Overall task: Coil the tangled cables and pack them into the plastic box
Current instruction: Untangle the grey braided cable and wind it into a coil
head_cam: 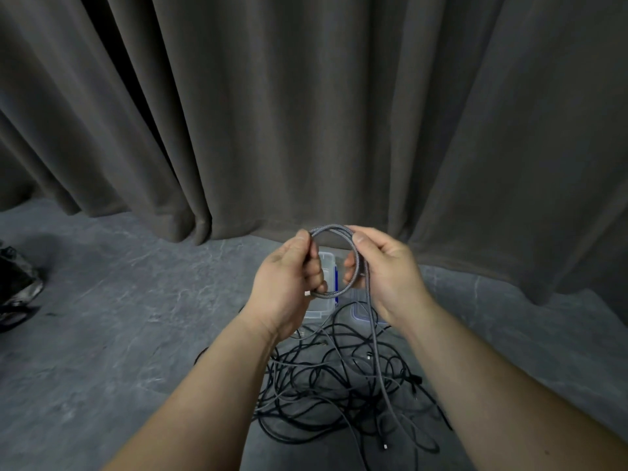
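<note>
Both hands, left hand and right hand, pinch a grey braided cable coiled round, upright; tail hangs to the black cable tangle by the clear plastic box.

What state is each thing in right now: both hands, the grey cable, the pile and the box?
Left hand: grips the coil's left side.
Right hand: pinches the coil's right side.
Grey braided cable: partly coiled into a loop between the hands, its tail hanging down to the pile.
Black cables: tangled in a heap on the floor, not yet coiled.
Plastic box: on the floor behind the hands, mostly hidden; contents cannot be told.
</note>
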